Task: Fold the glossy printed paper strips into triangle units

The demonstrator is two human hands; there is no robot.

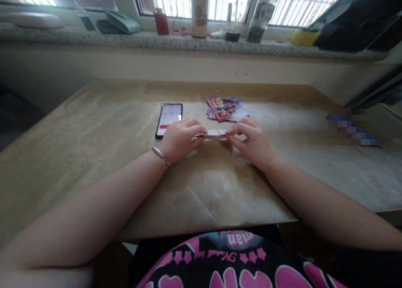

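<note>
Between both hands, just above the table [188, 191], is a narrow white strip of folded paper [215, 133] with faint print. My left hand [182, 138] pinches its left end between thumb and fingers, and a silver bangle circles that wrist. At the strip's right end, my right hand [249, 140] pinches it the same way. A phone [168, 117] with a timer on its lit screen lies beside my left hand, partly covered by it. Just beyond the strip, a loose pile of colourful printed cards [226, 108] rests on the table.
Along the back, a stone windowsill [125, 40] holds a red bottle [161, 22], a tall pale canister [199, 11], a clear jar [261, 19] and a yellow object [304, 37]. A blurred blue item [353, 128] lies at the table's right side.
</note>
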